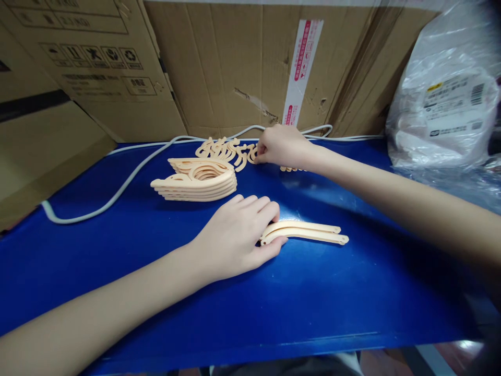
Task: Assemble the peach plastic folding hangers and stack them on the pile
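Observation:
My left hand [242,237] is closed round the left end of a pair of slim, curved cream plastic hanger arms [309,231], which lie one beside the other just above the blue tabletop. Further back, my right hand [279,146] reaches down with thumb and fingers pinched at a small cream S-shaped hanger hook [252,153]. More loose hooks [219,150] are spread left of that hand, and some small cream pieces [291,168] show under the right wrist. A neat stack of folded cream hangers [199,185] stands behind my left hand.
A white cable [133,177] runs along the back and loops over the left side of the blue table [188,324]. Cardboard boxes [235,62] wall off the back and left. A clear plastic bag with white contents [446,104] stands at the back right.

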Tool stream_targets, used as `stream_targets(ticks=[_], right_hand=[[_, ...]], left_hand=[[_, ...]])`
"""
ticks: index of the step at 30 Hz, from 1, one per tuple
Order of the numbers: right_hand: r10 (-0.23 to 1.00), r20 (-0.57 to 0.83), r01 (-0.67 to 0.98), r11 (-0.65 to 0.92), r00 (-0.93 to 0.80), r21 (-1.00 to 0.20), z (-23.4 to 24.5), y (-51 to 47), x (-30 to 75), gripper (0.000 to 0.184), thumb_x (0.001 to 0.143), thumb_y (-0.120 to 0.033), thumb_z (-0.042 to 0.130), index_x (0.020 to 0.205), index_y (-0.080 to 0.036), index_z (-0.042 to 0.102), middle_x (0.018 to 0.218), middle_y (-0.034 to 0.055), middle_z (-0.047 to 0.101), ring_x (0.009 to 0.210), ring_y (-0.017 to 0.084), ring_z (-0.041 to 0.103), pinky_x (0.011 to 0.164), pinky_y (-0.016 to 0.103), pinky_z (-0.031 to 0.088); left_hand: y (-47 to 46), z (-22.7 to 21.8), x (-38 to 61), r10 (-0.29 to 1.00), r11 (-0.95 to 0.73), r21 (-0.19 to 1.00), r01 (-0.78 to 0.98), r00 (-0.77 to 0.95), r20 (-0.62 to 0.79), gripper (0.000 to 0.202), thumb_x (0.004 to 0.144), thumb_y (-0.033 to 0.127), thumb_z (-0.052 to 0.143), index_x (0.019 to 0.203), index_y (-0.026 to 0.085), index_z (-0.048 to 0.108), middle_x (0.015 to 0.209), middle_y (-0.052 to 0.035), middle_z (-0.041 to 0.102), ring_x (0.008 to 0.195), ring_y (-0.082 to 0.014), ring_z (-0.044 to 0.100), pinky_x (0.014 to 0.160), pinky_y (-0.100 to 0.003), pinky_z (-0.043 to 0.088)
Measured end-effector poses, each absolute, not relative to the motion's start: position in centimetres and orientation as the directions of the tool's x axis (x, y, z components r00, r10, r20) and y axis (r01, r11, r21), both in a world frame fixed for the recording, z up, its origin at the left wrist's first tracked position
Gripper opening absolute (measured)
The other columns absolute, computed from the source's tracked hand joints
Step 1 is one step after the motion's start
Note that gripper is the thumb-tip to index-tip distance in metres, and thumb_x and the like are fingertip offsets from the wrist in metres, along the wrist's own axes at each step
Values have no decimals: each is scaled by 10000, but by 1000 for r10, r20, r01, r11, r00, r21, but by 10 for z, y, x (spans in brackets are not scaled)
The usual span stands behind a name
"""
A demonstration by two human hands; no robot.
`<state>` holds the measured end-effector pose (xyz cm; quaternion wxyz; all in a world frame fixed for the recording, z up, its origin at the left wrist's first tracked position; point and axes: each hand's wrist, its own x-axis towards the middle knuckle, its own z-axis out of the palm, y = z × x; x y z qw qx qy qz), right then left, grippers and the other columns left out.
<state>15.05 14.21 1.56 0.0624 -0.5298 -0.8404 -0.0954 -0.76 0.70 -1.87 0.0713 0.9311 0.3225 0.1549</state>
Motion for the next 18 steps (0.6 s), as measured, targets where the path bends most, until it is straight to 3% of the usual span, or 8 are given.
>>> stream_targets(ticks=[5, 9, 12, 15, 18], right_hand=[[849, 317, 894, 449, -423, -8, 23, 139, 163, 165, 827, -305, 703, 873, -182, 802, 802, 97, 728, 791, 261, 658, 673, 348, 430], [792, 403, 860, 510, -459, -23, 31, 119, 186, 189, 859, -326, 681, 893, -181, 797, 841, 83, 745, 789, 244, 650, 680, 342, 399], [772, 368, 816, 575, -519, -55, 31, 93, 210, 185, 856, -355, 697, 860, -193, 786, 818, 52, 738, 734, 213, 631, 650, 328, 381], [736, 328, 725, 664, -592, -182, 22, 65, 235, 200, 870, -381, 691, 834, -199, 767, 837, 43, 739, 757, 199, 636, 681, 323, 411], [777, 308, 728, 626, -550, -280, 10, 45, 254, 275, 914, -434, 628, 803, -216, 751, 803, 46, 725, 741, 196, 623, 677, 332, 417]], left_hand=[[5, -17, -7, 622, -782, 230, 579, 746, 238, 213, 954, 370, 528, 904, 171, 583, 830, 2, 575, 705, -170, 486, 677, -333, 302], [6, -19, -9, 617, -786, 226, 575, 747, 246, 207, 958, 368, 526, 908, 174, 581, 838, 2, 582, 711, -170, 493, 681, -331, 305], [8, -21, -9, 618, -786, 219, 578, 744, 254, 198, 958, 360, 525, 902, 177, 576, 837, 2, 585, 712, -171, 496, 682, -329, 311], [9, -22, -9, 625, -780, 227, 583, 736, 260, 179, 945, 353, 538, 910, 180, 569, 831, 6, 591, 715, -170, 507, 683, -324, 318], [11, -22, -7, 640, -768, 247, 591, 725, 254, 174, 931, 355, 553, 913, 183, 561, 831, 10, 599, 721, -168, 521, 682, -320, 322]])
